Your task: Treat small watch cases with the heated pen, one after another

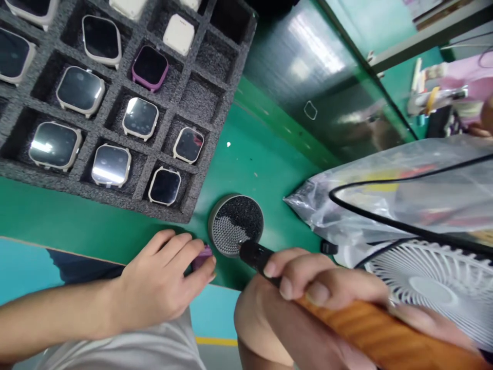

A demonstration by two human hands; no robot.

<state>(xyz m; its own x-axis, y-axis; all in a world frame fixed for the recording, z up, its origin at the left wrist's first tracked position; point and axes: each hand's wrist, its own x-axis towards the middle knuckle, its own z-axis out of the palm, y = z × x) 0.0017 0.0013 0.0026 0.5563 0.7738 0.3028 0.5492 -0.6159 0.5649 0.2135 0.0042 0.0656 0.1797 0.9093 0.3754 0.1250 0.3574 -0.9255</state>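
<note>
My right hand point(327, 288) is wrapped around an electric screwdriver point(346, 321) with an orange grip and black nose. The nose points down at the near edge of a round dish point(211, 226), where its tip meets the dimpled grey surface. Tiny dark pieces, probably screws, cover the far part of that dish. Left of the dish, at the table's front edge, my left hand point(165, 277) is closed on a purple watch case point(201, 257). Fingers hide most of this case. Beyond my left hand, a grey foam tray point(169, 213) holds several square watches in its compartments.
A clear plastic bag point(370, 190) and a white fan point(431, 282) stand to the right, with a black cable point(385, 218) across them. Behind the green table point(246, 159) rises a glossy panel point(296, 77). Another person's hand point(487, 115) shows at the far right.
</note>
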